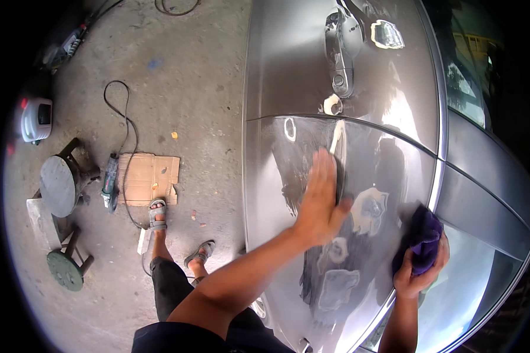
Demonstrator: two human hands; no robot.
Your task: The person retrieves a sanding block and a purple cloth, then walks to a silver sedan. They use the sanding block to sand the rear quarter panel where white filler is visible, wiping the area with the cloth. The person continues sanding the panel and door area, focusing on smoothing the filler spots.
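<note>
My left hand (322, 203) lies with its fingers stretched out against the grey car door panel (265, 235), and nothing is in it. Around it the panel carries sanded, pale filler patches; one patch (369, 210) sits just right of the thumb, and another (337, 289) is nearer to me. Close to the window trim, my right hand (421, 276) is closed around a bunched purple cloth (424, 235). The cloth's upper edge is blurred. Water or dust smears streak the paint near both hands.
A black door handle (340, 59) juts out from the farther door. On the concrete floor at left lie a corded angle grinder (110, 182) and a flat cardboard piece (148, 176). Round-topped stools (60, 185) and a whitish jug (38, 119) stand farther left.
</note>
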